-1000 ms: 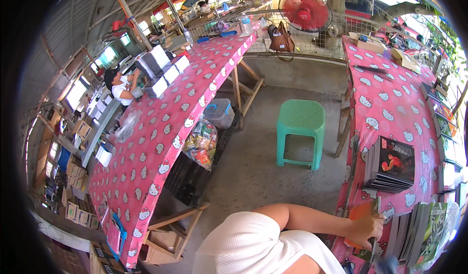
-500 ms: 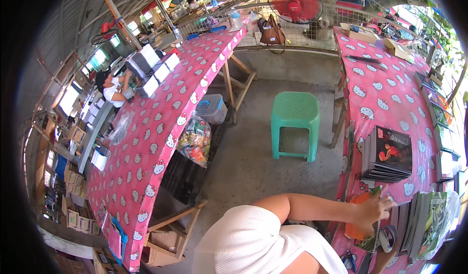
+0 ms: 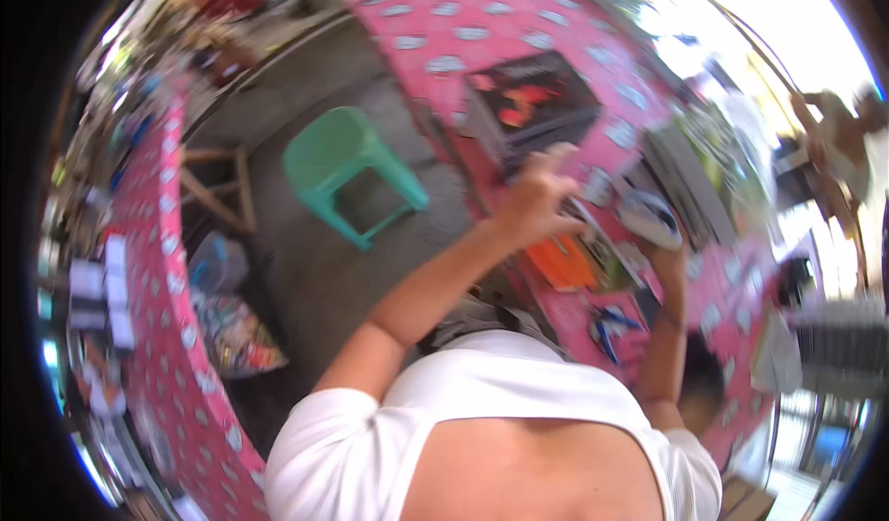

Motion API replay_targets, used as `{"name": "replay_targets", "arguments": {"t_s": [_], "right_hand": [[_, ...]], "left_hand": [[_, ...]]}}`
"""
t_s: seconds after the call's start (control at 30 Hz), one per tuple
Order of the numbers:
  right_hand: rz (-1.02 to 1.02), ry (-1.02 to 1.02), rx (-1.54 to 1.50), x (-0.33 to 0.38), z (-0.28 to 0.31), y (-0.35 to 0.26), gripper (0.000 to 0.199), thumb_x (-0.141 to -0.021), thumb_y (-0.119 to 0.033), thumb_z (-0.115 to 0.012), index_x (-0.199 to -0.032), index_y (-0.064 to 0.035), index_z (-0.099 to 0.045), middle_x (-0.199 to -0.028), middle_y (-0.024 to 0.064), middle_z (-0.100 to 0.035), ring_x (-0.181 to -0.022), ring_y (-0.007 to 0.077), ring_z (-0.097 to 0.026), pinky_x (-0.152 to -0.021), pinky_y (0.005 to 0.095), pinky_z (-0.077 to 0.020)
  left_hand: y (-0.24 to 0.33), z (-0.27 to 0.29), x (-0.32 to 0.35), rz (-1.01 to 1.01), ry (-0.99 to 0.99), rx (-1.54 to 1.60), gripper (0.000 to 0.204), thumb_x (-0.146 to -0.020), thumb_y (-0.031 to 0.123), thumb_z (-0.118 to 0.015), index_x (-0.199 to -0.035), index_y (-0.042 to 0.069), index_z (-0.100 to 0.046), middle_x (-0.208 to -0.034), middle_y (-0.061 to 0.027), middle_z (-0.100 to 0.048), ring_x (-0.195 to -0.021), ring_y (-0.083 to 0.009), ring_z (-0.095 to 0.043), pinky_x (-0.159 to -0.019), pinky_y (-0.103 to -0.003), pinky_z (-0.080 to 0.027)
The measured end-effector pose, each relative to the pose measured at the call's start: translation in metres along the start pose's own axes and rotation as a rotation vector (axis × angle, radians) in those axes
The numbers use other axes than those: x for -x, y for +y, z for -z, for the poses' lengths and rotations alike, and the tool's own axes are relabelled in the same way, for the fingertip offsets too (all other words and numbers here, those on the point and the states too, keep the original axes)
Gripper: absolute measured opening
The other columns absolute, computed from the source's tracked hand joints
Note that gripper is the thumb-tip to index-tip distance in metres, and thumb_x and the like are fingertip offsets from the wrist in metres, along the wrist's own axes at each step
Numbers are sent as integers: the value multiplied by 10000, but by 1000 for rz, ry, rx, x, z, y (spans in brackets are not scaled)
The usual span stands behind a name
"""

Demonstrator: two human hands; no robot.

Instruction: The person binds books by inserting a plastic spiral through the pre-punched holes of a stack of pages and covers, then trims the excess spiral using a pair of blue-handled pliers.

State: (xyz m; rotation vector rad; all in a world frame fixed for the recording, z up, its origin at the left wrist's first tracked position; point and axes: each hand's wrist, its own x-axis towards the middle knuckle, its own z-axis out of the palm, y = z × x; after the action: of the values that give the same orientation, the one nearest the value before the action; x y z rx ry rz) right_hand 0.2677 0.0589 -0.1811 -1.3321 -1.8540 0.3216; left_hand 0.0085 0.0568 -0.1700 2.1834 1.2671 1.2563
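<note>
My left hand (image 3: pixel 539 199) is over the pink table's edge, fingers apart and blurred, with nothing visible in it. It is beside an orange-covered book (image 3: pixel 561 260) and just below a stack of spiral notebooks (image 3: pixel 532 104) with a black and red cover. In my right hand (image 3: pixel 667 260) is a white, rounded, roll-like thing (image 3: pixel 651 220); blur hides its exact kind. That hand is to the right of the orange book, near a row of grey-edged notebooks (image 3: pixel 690 188). A small blue thing (image 3: pixel 611 326) lies on the table nearer to me.
A green plastic stool (image 3: pixel 347 155) stands on the concrete floor to the left. Beyond it runs another pink table (image 3: pixel 157 336), with a bag of colourful wrappers (image 3: pixel 236 331) and a clear bin (image 3: pixel 218 262) beside it. A dark stack (image 3: pixel 843 350) is at the far right.
My view has swung to the right, so the stool and tables appear shifted and tilted. The left hand has lifted off the orange book toward the notebook stack. The right forearm now shows fully.
</note>
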Motion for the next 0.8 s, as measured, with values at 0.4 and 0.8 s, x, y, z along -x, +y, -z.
{"name": "replay_targets", "arguments": {"t_s": [0.4, 0.8], "right_hand": [[-75, -255, 293, -5, 77, -74, 765, -838, -432, -623, -1380, 28, -341, -1461, 202, -313, -1370, 335, -277, -1095, 448, -244], [-106, 89, 859, 40, -31, -92, 1045, -819, -760, -210, -1435, 80, -130, -1502, 299, -103, -1420, 405, -37, -983, 692, 138]], "left_hand": [[-5, -28, 3, 30, 130, 225, 434, -548, 235, -898, -822, 67, -606, -1109, -122, -446, -976, -264, -514, -783, -379, -495], [-22, -40, 2, -97, 167, 288, 463, -534, 304, -891, -790, 56, -596, -968, -98, -433, -899, -263, -496, -725, -394, -454]]}}
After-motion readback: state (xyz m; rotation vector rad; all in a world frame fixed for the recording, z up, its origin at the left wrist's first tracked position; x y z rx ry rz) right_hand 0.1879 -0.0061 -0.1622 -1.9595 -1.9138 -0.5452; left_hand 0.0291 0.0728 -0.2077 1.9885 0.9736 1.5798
